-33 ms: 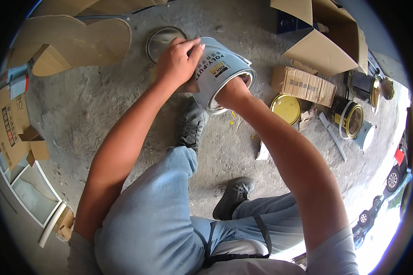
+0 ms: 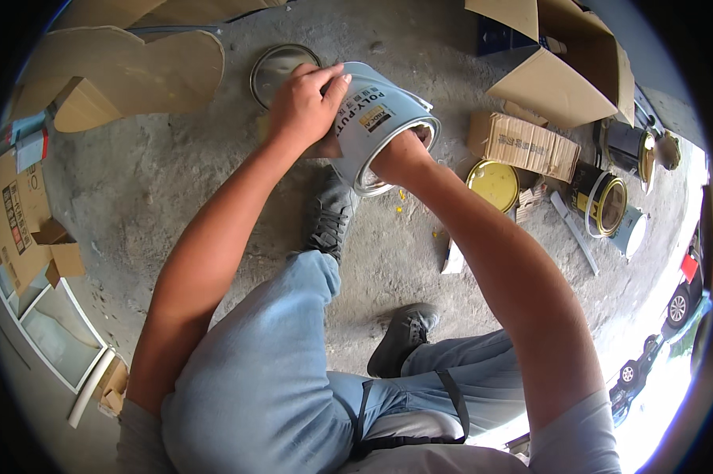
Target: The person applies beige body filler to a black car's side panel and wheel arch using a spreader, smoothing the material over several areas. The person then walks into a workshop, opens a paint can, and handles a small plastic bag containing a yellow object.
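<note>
A light grey-blue metal putty can (image 2: pixel 376 107) lies tilted, its open mouth turned toward me. My left hand (image 2: pixel 303 103) is closed on its far left end, fingers over the edge and thumb along the side. Beside that wrist shows a thin, flat brownish piece (image 2: pixel 326 148) with a pointed corner; what it is I cannot tell. My right hand (image 2: pixel 404 160) reaches into the can's mouth, its fingers hidden inside. Brownish residue shows on the inner rim. A round metal lid (image 2: pixel 284 67) lies on the floor just beyond my left hand.
An open cardboard box (image 2: pixel 562 83) stands far right, near a carton (image 2: pixel 524 145), a yellow round lid (image 2: pixel 492 186) and several cans, one dark with a yellow top (image 2: pixel 609 207). A white strip (image 2: pixel 575 234) lies near them. Cut cardboard (image 2: pixel 143 71) is at far left. My shoes (image 2: pixel 330 215) rest on concrete.
</note>
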Demonstrator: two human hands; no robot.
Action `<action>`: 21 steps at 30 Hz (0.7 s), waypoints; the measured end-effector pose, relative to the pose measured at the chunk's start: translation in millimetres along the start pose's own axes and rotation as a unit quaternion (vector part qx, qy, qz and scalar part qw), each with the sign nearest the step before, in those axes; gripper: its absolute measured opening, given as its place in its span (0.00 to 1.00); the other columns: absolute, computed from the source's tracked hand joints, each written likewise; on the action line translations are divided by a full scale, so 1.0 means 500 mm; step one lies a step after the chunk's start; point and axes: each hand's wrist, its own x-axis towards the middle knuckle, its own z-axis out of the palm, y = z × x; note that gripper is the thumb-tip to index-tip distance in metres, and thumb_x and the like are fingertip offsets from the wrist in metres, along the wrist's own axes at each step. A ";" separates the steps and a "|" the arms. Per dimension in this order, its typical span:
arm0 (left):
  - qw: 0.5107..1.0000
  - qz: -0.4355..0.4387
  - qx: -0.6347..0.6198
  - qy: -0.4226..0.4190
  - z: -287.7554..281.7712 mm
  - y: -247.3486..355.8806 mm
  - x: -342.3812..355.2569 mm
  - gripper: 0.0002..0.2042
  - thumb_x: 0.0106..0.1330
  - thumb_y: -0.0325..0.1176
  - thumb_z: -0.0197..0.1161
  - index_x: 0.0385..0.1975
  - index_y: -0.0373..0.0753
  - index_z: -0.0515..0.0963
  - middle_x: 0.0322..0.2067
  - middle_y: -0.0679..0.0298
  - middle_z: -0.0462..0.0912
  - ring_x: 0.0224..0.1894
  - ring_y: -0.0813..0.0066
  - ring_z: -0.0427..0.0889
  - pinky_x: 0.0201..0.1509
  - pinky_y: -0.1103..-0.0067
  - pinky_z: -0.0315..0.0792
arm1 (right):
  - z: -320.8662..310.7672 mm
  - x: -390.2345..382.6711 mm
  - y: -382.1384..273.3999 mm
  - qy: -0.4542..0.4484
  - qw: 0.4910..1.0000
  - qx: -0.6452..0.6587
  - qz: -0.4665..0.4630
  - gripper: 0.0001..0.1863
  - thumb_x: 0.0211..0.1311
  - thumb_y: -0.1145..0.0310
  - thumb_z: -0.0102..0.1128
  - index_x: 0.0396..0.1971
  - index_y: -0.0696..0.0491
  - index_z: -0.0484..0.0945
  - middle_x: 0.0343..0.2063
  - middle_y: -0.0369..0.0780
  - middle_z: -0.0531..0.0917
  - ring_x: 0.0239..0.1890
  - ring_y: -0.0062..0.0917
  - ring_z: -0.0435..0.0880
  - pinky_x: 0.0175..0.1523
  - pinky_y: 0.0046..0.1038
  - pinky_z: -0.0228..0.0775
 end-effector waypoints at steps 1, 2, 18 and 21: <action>1.000 -0.001 -0.003 0.005 0.000 -0.003 -0.002 0.16 0.70 0.47 0.65 0.45 0.42 0.89 0.36 0.55 0.87 0.39 0.53 0.87 0.44 0.65 0.80 | 0.018 0.001 0.010 -0.020 0.995 -0.093 -0.041 0.23 0.66 0.68 0.56 0.61 0.56 0.80 0.61 0.49 0.81 0.62 0.40 0.81 0.67 0.37 0.72; 1.000 -0.001 -0.008 0.010 0.002 -0.005 -0.003 0.16 0.70 0.46 0.65 0.45 0.42 0.89 0.36 0.55 0.87 0.39 0.53 0.87 0.44 0.65 0.80 | 0.037 0.006 0.012 -0.020 1.000 -0.008 -0.011 0.23 0.67 0.69 0.55 0.60 0.56 0.80 0.61 0.49 0.81 0.63 0.40 0.81 0.67 0.37 0.71; 0.998 -0.067 0.013 0.007 -0.007 0.006 -0.006 0.15 0.71 0.45 0.63 0.45 0.43 0.89 0.39 0.54 0.88 0.43 0.52 0.87 0.49 0.65 0.80 | -0.025 0.013 -0.008 0.032 0.626 0.761 0.167 0.18 0.75 0.68 0.55 0.61 0.54 0.78 0.59 0.43 0.82 0.60 0.32 0.82 0.65 0.34 0.73; 0.997 -0.074 0.024 -0.001 -0.009 0.007 -0.009 0.16 0.72 0.46 0.62 0.45 0.42 0.89 0.40 0.53 0.88 0.44 0.52 0.86 0.50 0.64 0.80 | -0.056 0.018 -0.013 0.015 0.457 0.865 0.209 0.15 0.75 0.68 0.55 0.57 0.56 0.79 0.51 0.42 0.85 0.50 0.28 0.85 0.54 0.32 0.80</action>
